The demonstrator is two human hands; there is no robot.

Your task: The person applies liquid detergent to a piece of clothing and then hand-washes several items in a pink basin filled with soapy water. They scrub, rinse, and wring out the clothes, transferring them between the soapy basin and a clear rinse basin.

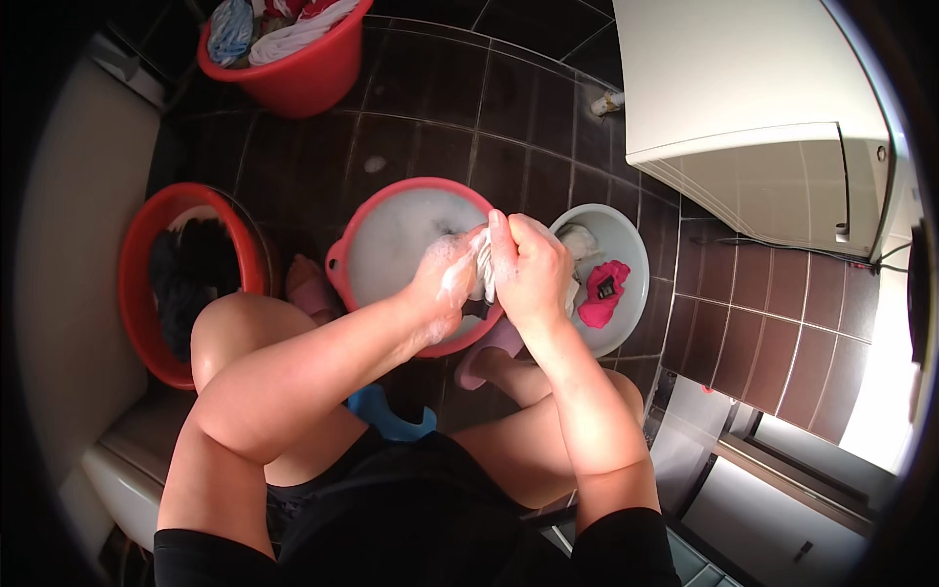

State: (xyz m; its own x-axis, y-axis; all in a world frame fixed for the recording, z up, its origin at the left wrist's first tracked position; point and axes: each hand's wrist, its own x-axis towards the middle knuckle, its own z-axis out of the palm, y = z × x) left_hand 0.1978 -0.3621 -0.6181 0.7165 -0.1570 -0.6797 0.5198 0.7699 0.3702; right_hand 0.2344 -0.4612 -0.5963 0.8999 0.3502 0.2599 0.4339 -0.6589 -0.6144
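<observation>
Both my hands are together over the right side of a pink plastic basin of cloudy, soapy water. Between them is a bunched white cloth with a dark part hanging at its lower end. My left hand, coated in suds, grips the cloth from the left. My right hand is closed on its other side, thumb pointing up, with some foam on the skin. Just right of my right hand stands a pale grey-white basin. In it lie a bright pink cloth item with a dark patch and some white cloth.
An oval red tub with dark clothes stands at the left. Farther back is a red tub of mixed laundry. A white appliance stands at the upper right, a cable near it. The blue stool edge shows between my legs.
</observation>
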